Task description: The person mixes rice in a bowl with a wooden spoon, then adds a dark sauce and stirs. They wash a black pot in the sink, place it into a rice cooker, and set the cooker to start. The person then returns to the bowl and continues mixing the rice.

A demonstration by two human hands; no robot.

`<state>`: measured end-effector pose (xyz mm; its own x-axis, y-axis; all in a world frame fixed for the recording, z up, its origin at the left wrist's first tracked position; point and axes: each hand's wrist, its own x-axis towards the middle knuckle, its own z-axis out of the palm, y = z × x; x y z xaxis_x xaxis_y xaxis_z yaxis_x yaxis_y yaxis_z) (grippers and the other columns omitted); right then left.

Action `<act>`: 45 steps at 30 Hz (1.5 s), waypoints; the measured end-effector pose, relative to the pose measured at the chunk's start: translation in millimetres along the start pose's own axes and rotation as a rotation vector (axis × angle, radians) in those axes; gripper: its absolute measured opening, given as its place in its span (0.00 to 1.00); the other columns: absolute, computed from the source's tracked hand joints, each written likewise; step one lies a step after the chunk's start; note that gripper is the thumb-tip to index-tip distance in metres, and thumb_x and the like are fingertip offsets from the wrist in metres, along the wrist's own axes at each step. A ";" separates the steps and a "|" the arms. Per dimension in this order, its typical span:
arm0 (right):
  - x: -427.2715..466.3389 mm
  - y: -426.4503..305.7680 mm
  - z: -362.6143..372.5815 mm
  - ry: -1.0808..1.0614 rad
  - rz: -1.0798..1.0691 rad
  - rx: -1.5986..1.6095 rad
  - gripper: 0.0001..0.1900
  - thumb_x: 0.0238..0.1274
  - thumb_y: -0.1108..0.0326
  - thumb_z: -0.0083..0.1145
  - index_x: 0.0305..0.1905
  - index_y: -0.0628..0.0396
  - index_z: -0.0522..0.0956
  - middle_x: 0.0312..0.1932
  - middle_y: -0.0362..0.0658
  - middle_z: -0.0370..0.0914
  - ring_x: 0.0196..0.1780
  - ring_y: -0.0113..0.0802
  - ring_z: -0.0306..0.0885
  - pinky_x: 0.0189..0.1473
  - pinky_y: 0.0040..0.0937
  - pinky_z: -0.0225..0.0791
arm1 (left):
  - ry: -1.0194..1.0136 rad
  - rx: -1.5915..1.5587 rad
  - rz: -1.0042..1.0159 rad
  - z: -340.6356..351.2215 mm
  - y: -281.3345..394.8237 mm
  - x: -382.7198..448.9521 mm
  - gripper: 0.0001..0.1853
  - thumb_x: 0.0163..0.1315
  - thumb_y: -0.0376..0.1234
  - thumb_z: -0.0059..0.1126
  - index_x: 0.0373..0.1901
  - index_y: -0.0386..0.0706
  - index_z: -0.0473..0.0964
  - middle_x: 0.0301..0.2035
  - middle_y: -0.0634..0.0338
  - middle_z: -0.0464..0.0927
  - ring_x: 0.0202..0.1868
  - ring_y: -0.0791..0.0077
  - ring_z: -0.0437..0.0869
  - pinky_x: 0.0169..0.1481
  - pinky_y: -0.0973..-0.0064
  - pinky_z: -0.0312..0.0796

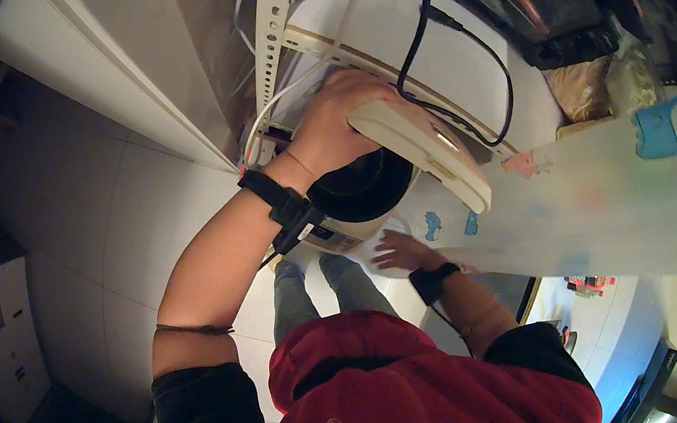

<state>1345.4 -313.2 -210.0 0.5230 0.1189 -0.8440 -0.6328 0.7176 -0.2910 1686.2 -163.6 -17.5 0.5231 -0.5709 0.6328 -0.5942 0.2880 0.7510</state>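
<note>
A white rice cooker (372, 227) stands before me with its lid (426, 153) raised and tilted to the right. Its dark inner pot (361, 189) shows inside; any contents are too dark to make out. My left hand (343, 119) wraps around the lid's far left edge, its fingertips partly hidden behind it. Below and to the right of the cooker, my right hand (403, 251) is held with its fingers apart and nothing in them. Black wrist straps (287, 208) are on both forearms.
A perforated metal shelf post (272, 35) rises behind the cooker, with a white cable (297, 83) near it. A black cable (507, 89) hangs over the lid. At right is a translucent sheet with cartoon figures (565, 202). A pale panel (123, 60) stands at left.
</note>
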 end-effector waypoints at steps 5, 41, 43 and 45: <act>36.4 28.8 53.4 -0.204 -0.187 -0.396 0.20 0.69 0.59 0.50 0.58 0.62 0.73 0.59 0.56 0.72 0.67 0.51 0.68 0.68 0.55 0.61 | -0.019 0.000 0.024 2.2 -4.4 -1.9 0.25 0.37 0.28 0.72 0.43 0.47 0.78 0.45 0.60 0.81 0.53 0.55 0.77 0.62 0.62 0.69; -34.5 -32.5 24.0 0.352 -0.428 0.335 0.22 0.66 0.58 0.51 0.61 0.53 0.66 0.50 0.57 0.78 0.54 0.49 0.77 0.63 0.49 0.67 | -0.492 0.138 -0.400 41.0 -86.4 -112.2 0.41 0.48 0.29 0.70 0.67 0.57 0.66 0.75 0.61 0.45 0.74 0.40 0.46 0.78 0.55 0.47; -30.2 -38.4 30.6 0.304 -0.527 0.304 0.22 0.66 0.59 0.52 0.61 0.54 0.66 0.50 0.55 0.78 0.54 0.47 0.76 0.65 0.50 0.66 | -0.487 0.112 -0.317 43.8 -102.8 -97.6 0.42 0.48 0.30 0.70 0.68 0.59 0.65 0.74 0.61 0.49 0.74 0.39 0.45 0.78 0.53 0.46; -25.9 -51.0 36.7 0.318 -0.603 0.299 0.22 0.66 0.60 0.53 0.61 0.55 0.66 0.49 0.53 0.77 0.55 0.46 0.75 0.66 0.52 0.65 | -0.446 0.189 -0.383 54.0 -114.0 -78.2 0.38 0.47 0.30 0.70 0.65 0.54 0.68 0.71 0.58 0.58 0.72 0.47 0.55 0.75 0.54 0.51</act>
<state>1385.0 -327.7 -156.8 0.5108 -0.5264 -0.6797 -0.0822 0.7571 -0.6481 1680.1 -193.3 -162.7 0.4391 -0.8852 0.1538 -0.5342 -0.1195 0.8369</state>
